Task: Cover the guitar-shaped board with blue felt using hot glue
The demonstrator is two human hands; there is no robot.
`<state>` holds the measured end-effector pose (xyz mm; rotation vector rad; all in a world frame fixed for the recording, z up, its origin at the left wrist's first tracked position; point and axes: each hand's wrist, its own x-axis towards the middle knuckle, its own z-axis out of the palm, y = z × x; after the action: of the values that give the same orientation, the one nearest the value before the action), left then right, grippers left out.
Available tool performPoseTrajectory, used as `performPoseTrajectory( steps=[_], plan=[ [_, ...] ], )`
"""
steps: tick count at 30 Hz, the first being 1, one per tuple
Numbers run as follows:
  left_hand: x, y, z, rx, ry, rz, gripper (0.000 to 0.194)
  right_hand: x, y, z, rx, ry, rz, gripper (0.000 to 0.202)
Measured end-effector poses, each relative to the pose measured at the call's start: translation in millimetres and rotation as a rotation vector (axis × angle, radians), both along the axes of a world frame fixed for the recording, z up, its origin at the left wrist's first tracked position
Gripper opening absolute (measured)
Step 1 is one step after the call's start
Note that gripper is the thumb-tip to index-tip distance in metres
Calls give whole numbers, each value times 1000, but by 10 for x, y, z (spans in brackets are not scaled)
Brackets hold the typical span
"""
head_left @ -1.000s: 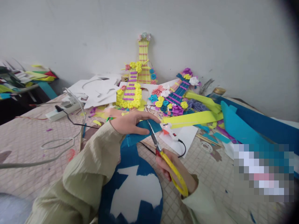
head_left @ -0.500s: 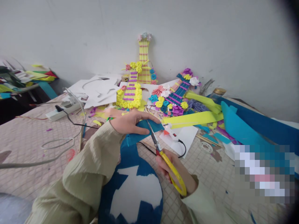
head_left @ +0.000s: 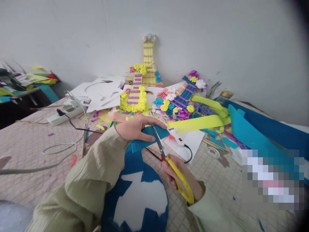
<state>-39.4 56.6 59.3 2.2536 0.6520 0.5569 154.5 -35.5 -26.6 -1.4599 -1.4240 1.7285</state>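
My left hand (head_left: 135,128) grips a strip of dark blue crepe paper (head_left: 140,144) between thumb and fingers, over the neck of a guitar-shaped cutout. In my right hand (head_left: 177,172) is a pair of scissors (head_left: 180,178) with yellow handles and a bit of red near the pivot. Its blades lie across the strip, close to my left thumb and fingertips. Below my hands, the cutout (head_left: 154,170) is covered partly in blue paper, with a white patch (head_left: 142,199) in its middle. My left sleeve hides part of its left edge.
Decorated paper guitars (head_left: 134,93) lean at the wall. A power strip (head_left: 67,112) and cables lie left. A white glue gun (head_left: 176,137) rests on white paper. Yellow strips (head_left: 202,124) and blue sheets (head_left: 253,129) lie right; a jar (head_left: 225,96) stands behind.
The scissors and my right hand have shifted very slightly. The strip between my left fingers sits a little differently around the blades. The cutout stays where it was.
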Motion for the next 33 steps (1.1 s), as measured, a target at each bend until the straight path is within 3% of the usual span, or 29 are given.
performPoseTrajectory(
  steps=[7, 17, 22, 25, 28, 33],
  plan=[
    [9, -24, 35, 19, 27, 22, 41, -18, -6, 28, 13, -26, 9, 60],
    [-9, -10, 38, 9, -7, 13, 43, -10, -22, 39, 32, 61, 3, 52],
    [-146, 1, 99, -45, -142, 176, 50, 49, -14, 29, 78, 158, -2, 49],
    [-191, -16, 122, -37, -189, 244, 52, 81, 12, -20, 161, 287, -86, 45],
    [-100, -93, 94, -2, -128, 133, 50, 88, 63, -44, 216, 503, -197, 47],
    [198, -296, -43, -74, 31, -170, 48, 127, 160, 10, 108, 707, -394, 44]
  ],
)
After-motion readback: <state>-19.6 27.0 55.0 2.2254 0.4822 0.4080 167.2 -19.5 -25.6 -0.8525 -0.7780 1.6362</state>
